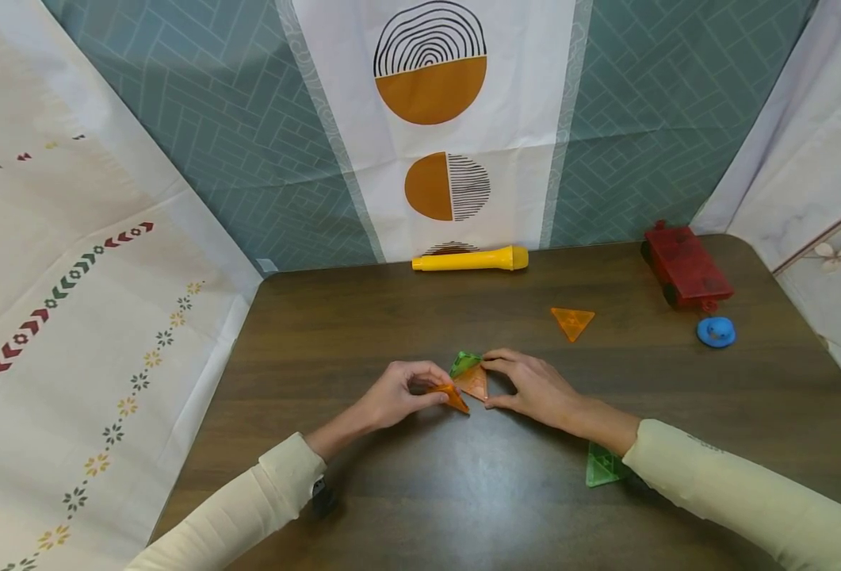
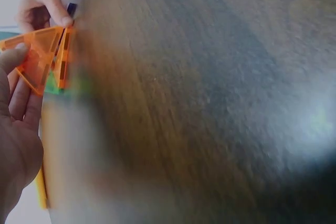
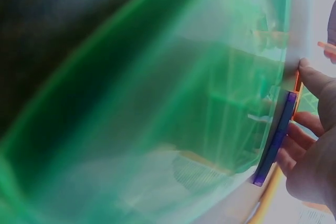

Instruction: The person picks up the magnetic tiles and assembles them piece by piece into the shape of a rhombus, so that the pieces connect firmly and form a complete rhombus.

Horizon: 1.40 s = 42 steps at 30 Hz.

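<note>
Over the brown desk (image 1: 320,325), the left grip (image 1: 407,392) pinches 1 orange triangle (image 1: 456,398); the right grip (image 1: 533,390), spread wider, holds a 2nd triangle (image 1: 474,384).

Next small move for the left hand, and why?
Probably have the left hand ease its pinched translucent orange plastic triangle edge-to-edge against the neighbouring translucent orange plastic triangle: the left wrist view shows a wedge-shaped gap between them, and the right hand holds the neighbouring one, which should help steady it.

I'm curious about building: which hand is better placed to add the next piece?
Likely the left hand: it pinches a translucent orange plastic triangle, while the right hand holds another orange triangle nearby.
</note>
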Each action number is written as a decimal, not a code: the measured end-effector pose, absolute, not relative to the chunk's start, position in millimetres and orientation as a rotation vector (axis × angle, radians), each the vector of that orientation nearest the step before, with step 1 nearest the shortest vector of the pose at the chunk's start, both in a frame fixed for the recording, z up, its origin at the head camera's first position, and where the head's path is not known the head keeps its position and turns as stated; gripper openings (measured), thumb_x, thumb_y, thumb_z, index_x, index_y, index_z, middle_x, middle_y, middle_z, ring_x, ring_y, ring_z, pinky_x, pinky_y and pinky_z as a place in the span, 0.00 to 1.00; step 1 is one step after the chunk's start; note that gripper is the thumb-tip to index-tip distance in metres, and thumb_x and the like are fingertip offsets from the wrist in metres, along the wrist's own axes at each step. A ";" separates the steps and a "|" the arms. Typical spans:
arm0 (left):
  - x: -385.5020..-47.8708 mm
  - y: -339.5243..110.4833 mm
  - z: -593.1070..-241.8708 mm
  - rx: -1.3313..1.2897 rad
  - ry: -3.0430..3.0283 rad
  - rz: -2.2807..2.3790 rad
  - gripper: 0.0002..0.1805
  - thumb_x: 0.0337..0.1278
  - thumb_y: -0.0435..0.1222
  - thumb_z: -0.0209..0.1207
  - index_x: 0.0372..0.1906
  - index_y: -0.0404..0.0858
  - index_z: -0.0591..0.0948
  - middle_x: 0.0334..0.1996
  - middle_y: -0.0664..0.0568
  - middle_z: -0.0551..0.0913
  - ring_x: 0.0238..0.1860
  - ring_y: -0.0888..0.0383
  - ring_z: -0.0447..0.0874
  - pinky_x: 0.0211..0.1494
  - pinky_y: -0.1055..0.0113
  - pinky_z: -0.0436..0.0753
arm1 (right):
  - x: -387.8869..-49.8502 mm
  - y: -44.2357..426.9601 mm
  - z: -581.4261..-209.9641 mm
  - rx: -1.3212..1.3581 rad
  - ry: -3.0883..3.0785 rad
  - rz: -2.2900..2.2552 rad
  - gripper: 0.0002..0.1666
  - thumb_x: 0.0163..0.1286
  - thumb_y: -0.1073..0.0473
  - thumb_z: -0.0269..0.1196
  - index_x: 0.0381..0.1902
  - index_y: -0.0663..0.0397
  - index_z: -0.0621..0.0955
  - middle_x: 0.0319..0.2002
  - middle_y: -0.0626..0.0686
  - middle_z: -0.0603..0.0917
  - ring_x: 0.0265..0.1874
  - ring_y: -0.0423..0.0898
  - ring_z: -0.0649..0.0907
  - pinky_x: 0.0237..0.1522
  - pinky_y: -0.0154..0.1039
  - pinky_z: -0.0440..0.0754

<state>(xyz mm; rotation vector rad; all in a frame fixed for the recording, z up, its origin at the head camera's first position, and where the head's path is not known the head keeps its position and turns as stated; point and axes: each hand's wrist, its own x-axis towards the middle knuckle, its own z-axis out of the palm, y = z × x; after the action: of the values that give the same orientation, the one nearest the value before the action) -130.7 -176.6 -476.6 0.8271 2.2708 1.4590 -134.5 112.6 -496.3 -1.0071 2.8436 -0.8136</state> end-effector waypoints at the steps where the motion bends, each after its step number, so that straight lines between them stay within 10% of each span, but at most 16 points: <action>1: -131.3 -174.4 -478.0 0.837 2.274 1.462 0.09 0.69 0.31 0.69 0.50 0.44 0.88 0.47 0.55 0.91 0.50 0.57 0.90 0.59 0.61 0.86 | -134.6 112.5 -496.3 -1.005 2.838 -0.817 0.40 0.62 0.43 0.80 0.65 0.61 0.85 0.66 0.56 0.82 0.61 0.56 0.84 0.59 0.55 0.84; 42: -134.7 -151.6 -490.0 1.002 2.435 1.418 0.13 0.64 0.29 0.72 0.51 0.43 0.87 0.50 0.55 0.90 0.51 0.61 0.89 0.60 0.63 0.85 | -136.1 112.5 -492.0 -1.039 2.817 -0.836 0.39 0.60 0.46 0.81 0.64 0.63 0.85 0.65 0.58 0.82 0.58 0.56 0.86 0.57 0.54 0.85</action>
<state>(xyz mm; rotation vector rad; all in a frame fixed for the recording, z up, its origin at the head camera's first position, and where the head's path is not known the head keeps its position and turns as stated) -134.7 -151.6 -490.0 1.0023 2.4352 1.4183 -136.1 112.5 -492.0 -1.0389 2.8167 -0.8359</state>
